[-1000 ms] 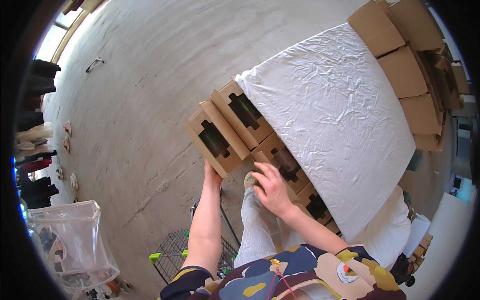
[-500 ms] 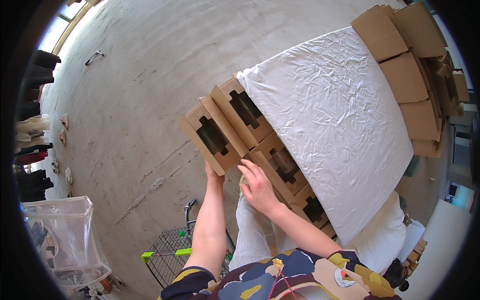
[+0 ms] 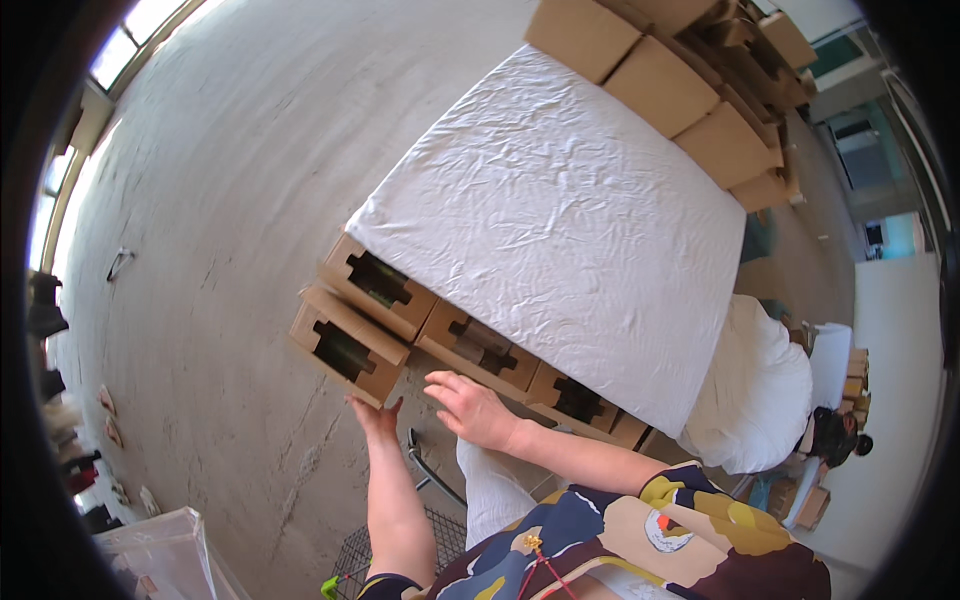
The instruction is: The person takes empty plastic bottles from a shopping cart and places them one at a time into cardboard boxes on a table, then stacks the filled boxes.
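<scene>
A brown cardboard box (image 3: 375, 384) with a dark, notched window cut in its face juts out at the left end of a row of similar boxes. My left hand (image 3: 378, 420) holds this box at its near end, thumb and fingers spread around the corner; the fingertips are partly hidden. Right of it, my right hand (image 3: 474, 410) hovers in front of the row with its fingers stretched out and nothing in them. Close behind the held box lies another windowed box (image 3: 402, 318), and a further box (image 3: 515, 379) continues the row to the right.
A wrinkled white sheet (image 3: 560, 200) covers a large surface behind the row. Stacked brown cartons (image 3: 665, 85) line its far right side. A wire cart (image 3: 450, 535) stands by my legs, a clear plastic cover (image 3: 160, 550) at the lower left. Bare concrete floor (image 3: 250, 150) lies left.
My view has swung right, so the boxes and sheet appear farther left and lower. The left hand stays at the box's near end. The right hand is now farther from that box.
</scene>
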A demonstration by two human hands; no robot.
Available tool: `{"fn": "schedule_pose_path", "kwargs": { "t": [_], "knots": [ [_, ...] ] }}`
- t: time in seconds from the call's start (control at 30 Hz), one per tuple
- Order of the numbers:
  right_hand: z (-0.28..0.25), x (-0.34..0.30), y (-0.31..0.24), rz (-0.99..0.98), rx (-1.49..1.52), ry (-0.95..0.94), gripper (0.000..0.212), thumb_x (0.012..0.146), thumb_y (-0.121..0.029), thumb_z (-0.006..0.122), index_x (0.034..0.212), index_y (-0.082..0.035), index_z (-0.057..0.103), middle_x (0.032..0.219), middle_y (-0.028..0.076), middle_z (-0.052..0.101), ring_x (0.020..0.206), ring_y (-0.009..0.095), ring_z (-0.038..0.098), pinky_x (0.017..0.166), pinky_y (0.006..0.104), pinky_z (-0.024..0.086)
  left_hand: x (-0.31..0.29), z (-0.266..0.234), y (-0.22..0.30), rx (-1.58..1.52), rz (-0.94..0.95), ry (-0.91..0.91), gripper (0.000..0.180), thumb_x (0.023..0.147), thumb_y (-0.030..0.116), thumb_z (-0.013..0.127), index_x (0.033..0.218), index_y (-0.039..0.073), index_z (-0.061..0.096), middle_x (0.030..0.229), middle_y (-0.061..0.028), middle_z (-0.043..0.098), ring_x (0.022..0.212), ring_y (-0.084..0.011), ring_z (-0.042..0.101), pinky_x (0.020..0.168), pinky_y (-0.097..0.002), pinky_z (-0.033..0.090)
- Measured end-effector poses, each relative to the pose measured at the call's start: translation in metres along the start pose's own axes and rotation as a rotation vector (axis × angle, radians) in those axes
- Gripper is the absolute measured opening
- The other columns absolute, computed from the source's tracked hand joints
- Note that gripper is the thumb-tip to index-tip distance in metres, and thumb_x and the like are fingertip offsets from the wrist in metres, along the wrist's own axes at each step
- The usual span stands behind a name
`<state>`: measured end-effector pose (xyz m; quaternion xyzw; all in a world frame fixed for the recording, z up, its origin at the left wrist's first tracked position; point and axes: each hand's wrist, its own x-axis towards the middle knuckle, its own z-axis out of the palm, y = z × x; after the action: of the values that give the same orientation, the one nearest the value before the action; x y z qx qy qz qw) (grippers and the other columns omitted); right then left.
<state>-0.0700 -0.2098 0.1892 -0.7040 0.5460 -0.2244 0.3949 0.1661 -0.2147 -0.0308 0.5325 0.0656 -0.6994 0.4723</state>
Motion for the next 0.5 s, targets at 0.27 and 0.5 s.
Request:
{"fn": "schedule_pose_path", "kwargs": {
  "t": [0.27, 0.5],
  "knots": [
    [-0.060, -0.058, 0.009, 0.019, 0.013, 0.014, 0.034, 0.084, -0.009, 0.065, 0.116, -0.001, 0.060, 0.128, 0.013, 0.056, 0.116, 0.031, 0.057, 0.097, 0.0390, 0.049, -0.030, -0.035, -0.029, -0.023, 0.072, 0.464, 0.067, 0.094, 0.064, 0.046, 0.141, 0.017, 0.040, 0.152, -0.0006, 0.033, 0.145, -0.0264, 0.020, 0.108, -0.0606, 0.029],
    [-0.137, -0.162, 0.054, -0.003, -0.026, 0.018, 0.032, 0.085, -0.015, 0.064, 0.114, -0.003, 0.061, 0.122, 0.013, 0.059, 0.110, 0.033, 0.060, 0.094, 0.0402, 0.050, -0.127, 0.018, -0.132, 0.315, 0.261, 0.348, 0.031, 0.101, 0.042, 0.048, 0.094, 0.011, 0.046, 0.076, -0.0010, 0.047, 0.065, -0.0165, 0.048, 0.061, -0.0351, 0.048]
  ]
}}
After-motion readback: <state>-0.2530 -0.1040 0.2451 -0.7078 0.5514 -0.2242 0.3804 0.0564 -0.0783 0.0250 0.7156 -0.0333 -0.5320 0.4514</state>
